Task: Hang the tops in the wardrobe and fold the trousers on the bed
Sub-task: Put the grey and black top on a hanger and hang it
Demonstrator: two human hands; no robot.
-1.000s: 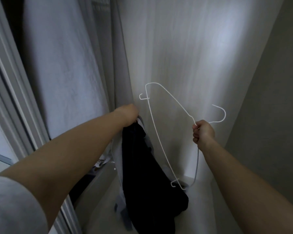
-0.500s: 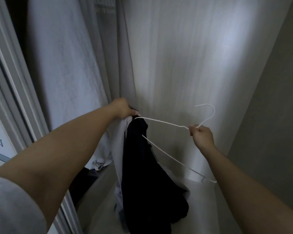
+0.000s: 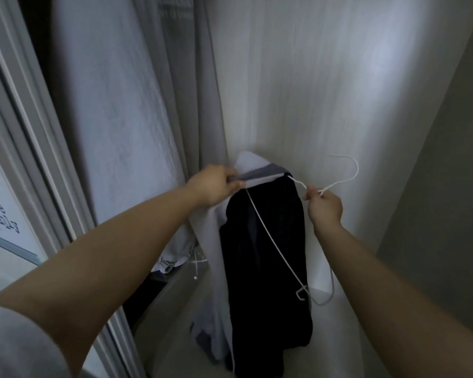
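A top in black and pale grey (image 3: pixel 265 255) hangs in front of me inside the wardrobe. My left hand (image 3: pixel 216 184) grips its collar edge at the upper left. My right hand (image 3: pixel 324 205) pinches a white wire hanger (image 3: pixel 271 241) just below its hook. One arm of the hanger runs into the neck opening of the top. The other arm slants down across the black cloth to a small notch at its lower end.
Pale hanging garments (image 3: pixel 115 110) fill the wardrobe to the left. The wardrobe's white back panel (image 3: pixel 325 77) and grey side wall (image 3: pixel 448 186) close in the right. A sliding door frame (image 3: pixel 19 110) stands at far left. More cloth lies on the wardrobe floor.
The right hand has moved left and brought the hanger's arm into the neck of the top. The left hand has lifted and spread the collar, showing a pale grey part.
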